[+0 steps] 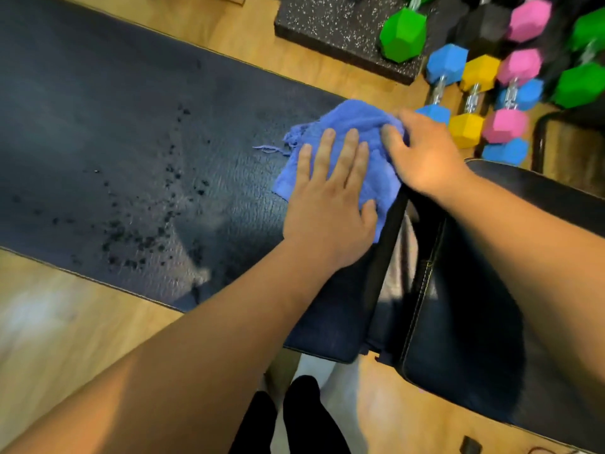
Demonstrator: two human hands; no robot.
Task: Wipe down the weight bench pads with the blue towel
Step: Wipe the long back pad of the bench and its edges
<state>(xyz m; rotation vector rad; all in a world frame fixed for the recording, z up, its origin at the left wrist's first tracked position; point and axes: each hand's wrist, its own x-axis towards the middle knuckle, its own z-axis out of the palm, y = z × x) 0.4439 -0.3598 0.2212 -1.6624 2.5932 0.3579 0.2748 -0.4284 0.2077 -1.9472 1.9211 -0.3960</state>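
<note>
Two bare forearms reach forward from the bottom of the view, with dark trouser legs (pixel 291 417) visible below them. Both hands rest on one blue towel (pixel 357 139), which lies on the long bench pad (pixel 137 158) at the end nearest the gap to a second, shorter pad.

The left hand (pixel 327 204) lies flat on the towel, palm down, its fingers (pixel 324 152) spread wide and pressing the cloth to the pad, not gripping it. The right hand (pixel 425 152) sits on the far right corner of the towel, its fingers (pixel 391 136) curled into the bunched cloth and holding it.

The towel is crumpled, with a frayed edge and loose threads trailing to its left. Left of the towel, the long pad is dotted with many small dark specks, and a pale smear shows near its front edge. Right of the towel, past the gap, the shorter pad (pixel 458 339) is glossy black with light stitching.

Beyond the towel, on the wooden floor (pixel 65 339), stands a cluster of hexagonal dumbbells (pixel 471 93): blue, yellow, pink and green heads, blurred, so an exact count cannot be given. One black speckled rubber mat (pixel 334 24) lies left of them.
</note>
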